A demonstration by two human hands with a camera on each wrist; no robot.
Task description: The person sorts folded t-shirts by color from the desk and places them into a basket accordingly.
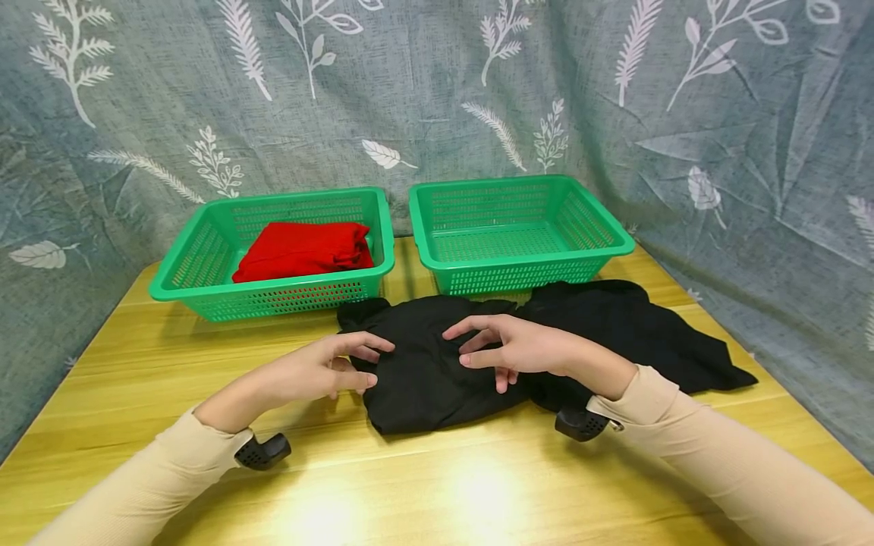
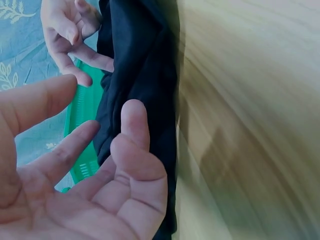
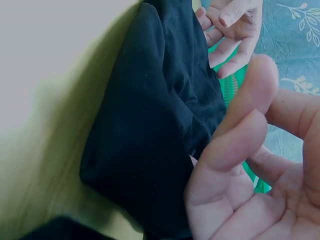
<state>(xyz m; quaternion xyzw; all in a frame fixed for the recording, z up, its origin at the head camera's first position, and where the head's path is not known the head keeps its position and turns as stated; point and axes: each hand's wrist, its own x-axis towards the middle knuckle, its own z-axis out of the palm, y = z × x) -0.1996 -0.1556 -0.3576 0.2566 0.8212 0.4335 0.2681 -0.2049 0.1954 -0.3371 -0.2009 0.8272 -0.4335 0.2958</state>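
A black cloth bundle (image 1: 426,371) lies crumpled on the table between the two hands. My left hand (image 1: 317,371) is at its left side, fingers loosely bent and spread, with nothing gripped. Over the bundle's right part is my right hand (image 1: 526,345), its fingers also loosely bent and apart, holding nothing. Whether any fingertip touches the fabric is hard to tell. In the right wrist view the black cloth (image 3: 145,115) shows a rounded, folded near edge. More black fabric (image 1: 628,326) spreads out to the right, behind the right wrist; where the two pieces part is unclear.
A green basket (image 1: 280,292) holding folded red cloth (image 1: 300,250) stands at the back left. Another green basket (image 1: 519,262) stands to its right, just behind the black fabric. A patterned grey curtain (image 1: 437,98) hangs behind the wooden table (image 1: 396,485).
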